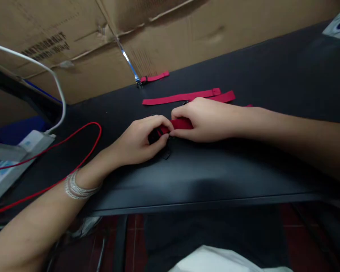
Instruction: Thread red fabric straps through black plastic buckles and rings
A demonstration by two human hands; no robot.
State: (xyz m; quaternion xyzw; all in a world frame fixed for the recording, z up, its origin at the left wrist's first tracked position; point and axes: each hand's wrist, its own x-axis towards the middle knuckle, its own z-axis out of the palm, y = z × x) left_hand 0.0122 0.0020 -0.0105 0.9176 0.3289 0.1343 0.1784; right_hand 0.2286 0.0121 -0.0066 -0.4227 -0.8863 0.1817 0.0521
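Left hand (138, 141) closed on red webbing strap (181, 124), black plastic buckle (155, 136) at strap's end, right hand (204, 120) pinching same strap, loose red straps (181, 97) just beyond it, black table (272, 75) beneath.

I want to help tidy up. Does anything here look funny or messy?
The cardboard behind the table looks odd: creased and buckled, with a shiny metal strip at a fold. A red cable also loops loosely across the table.

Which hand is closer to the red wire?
Left. The left hand sits just to the right of the red wire's loop; the right hand lies farther right, beyond the left hand.
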